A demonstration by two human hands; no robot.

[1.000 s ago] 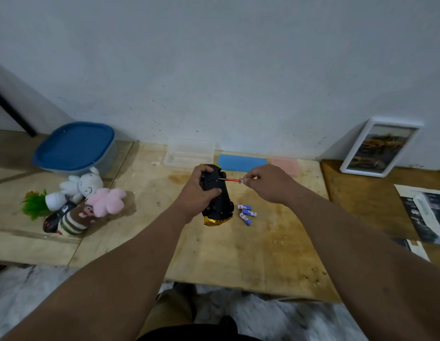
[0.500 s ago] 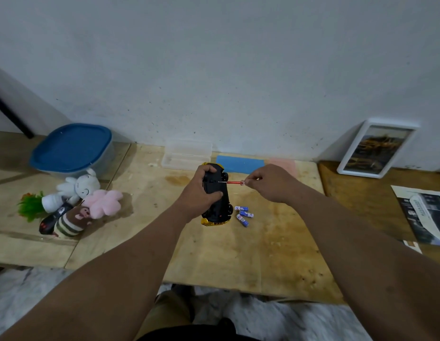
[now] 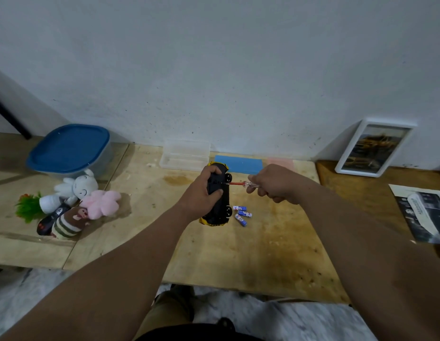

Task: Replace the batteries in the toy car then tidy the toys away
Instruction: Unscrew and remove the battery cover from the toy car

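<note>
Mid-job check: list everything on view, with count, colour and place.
Upturned toy car: 1, black and yellow, table centre, held.
Red-shafted screwdriver: 1, clear handle, tip at car underside.
Small batteries: 3, blue and white, right of car.
Lidded tub: 1, blue lid, far left.
Plush toys: several, white, pink, striped, left.
Clear plastic case: 1, by wall.
Framed picture: 1, white frame, leaning on wall.
Left hand: grips car.
Right hand: holds screwdriver.

Left hand (image 3: 201,195) is covering the toy car (image 3: 217,203) left side; screwdriver (image 3: 241,184) tip contact too small to tell. Battery (image 3: 242,214) labels unreadable. Magazine (image 3: 426,212) is running off right edge.
</note>
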